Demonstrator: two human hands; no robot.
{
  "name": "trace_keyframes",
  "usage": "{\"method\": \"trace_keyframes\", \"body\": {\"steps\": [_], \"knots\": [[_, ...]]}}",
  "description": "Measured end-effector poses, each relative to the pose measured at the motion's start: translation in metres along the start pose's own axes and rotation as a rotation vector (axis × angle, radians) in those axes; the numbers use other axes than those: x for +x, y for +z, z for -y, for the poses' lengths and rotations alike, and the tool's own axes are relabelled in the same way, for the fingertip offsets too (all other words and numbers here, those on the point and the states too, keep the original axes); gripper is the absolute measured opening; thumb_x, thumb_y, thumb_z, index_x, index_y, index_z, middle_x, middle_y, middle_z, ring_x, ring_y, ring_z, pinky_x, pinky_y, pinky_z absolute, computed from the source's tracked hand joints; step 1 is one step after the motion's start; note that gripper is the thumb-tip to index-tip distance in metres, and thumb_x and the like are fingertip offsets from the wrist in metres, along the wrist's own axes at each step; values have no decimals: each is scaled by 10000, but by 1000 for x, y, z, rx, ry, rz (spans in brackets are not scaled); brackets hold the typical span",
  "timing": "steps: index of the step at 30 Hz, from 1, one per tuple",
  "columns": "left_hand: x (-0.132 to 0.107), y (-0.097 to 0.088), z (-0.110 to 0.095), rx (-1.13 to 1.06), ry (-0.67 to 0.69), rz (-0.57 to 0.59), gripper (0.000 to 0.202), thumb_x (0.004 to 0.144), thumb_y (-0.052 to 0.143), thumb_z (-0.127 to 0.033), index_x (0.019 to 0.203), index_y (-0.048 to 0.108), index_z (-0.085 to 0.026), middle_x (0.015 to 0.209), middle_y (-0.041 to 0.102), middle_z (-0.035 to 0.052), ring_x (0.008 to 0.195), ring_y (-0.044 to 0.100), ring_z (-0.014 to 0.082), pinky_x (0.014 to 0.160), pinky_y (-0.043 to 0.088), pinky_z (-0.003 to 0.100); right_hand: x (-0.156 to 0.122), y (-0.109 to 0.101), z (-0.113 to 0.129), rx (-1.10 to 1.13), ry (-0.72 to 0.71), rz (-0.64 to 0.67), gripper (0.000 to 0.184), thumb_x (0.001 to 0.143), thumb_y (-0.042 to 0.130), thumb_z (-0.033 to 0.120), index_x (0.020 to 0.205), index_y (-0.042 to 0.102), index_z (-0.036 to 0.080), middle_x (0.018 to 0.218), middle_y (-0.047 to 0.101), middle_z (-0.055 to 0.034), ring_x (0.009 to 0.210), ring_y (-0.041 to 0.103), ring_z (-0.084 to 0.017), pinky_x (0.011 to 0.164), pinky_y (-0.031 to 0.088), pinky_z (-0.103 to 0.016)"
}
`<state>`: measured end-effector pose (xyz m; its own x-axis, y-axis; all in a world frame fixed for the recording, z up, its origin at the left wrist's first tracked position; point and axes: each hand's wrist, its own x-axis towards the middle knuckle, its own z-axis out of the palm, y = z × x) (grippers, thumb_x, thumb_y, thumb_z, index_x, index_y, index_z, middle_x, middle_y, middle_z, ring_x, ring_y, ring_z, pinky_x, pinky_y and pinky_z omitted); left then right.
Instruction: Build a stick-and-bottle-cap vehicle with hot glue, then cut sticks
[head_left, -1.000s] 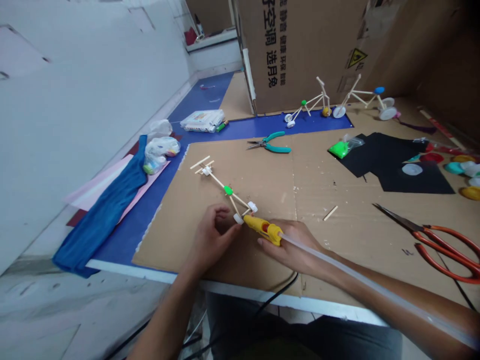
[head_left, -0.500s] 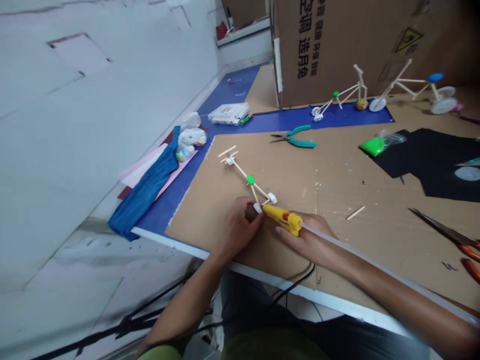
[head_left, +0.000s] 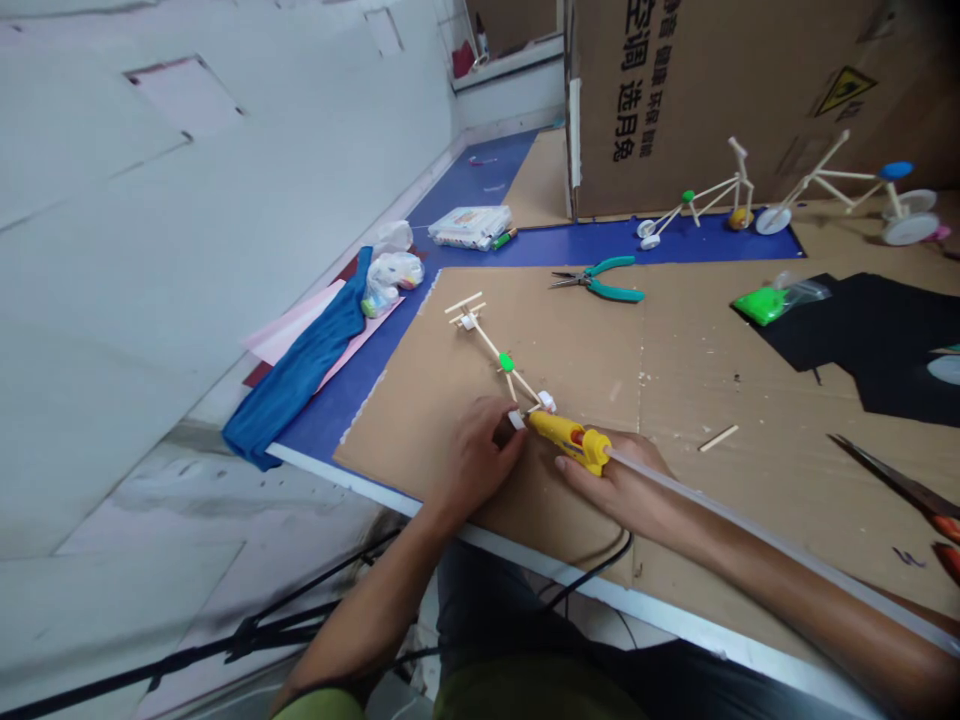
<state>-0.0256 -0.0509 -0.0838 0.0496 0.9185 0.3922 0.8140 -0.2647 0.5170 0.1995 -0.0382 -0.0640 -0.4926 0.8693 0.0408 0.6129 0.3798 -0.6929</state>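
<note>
A small stick model (head_left: pixel 498 355) with white cap wheels and a green bead lies flat on the brown cardboard sheet (head_left: pixel 675 400). My left hand (head_left: pixel 472 462) is closed in a pinch on the near white wheel (head_left: pixel 517 420) of that model. My right hand (head_left: pixel 622 490) grips a yellow glue gun (head_left: pixel 570 440), a long translucent glue stick trailing back over my forearm. The gun's nozzle touches the model at the pinched wheel.
Teal pliers (head_left: pixel 604 282) lie further back on the cardboard. Two finished stick bicycles (head_left: pixel 694 205) (head_left: pixel 855 195) stand before a big carton (head_left: pixel 720 90). A green bag (head_left: pixel 765 303), black paper (head_left: pixel 877 335), scissors (head_left: pixel 900 490), a loose stick (head_left: pixel 718 438) lie right; a blue cloth (head_left: pixel 300 365) hangs left.
The camera swung left, so everything shifted right in the picture. My hands keep the same hold, the glue gun's tip staying at the model's near wheel.
</note>
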Motion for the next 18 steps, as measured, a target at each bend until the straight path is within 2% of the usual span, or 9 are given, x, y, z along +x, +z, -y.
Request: {"method": "trace_keyframes", "body": {"steps": [18], "knots": [[-2,-3,1,24,47,-18,255,837,669,-184,1083,604,-206,1026,680,58,969,641,200,839,534,341,2,-4,10,40,19,42,224,900,549,405,849,660,217,756,693,-13,646,612,-158,579,375,-270]]}}
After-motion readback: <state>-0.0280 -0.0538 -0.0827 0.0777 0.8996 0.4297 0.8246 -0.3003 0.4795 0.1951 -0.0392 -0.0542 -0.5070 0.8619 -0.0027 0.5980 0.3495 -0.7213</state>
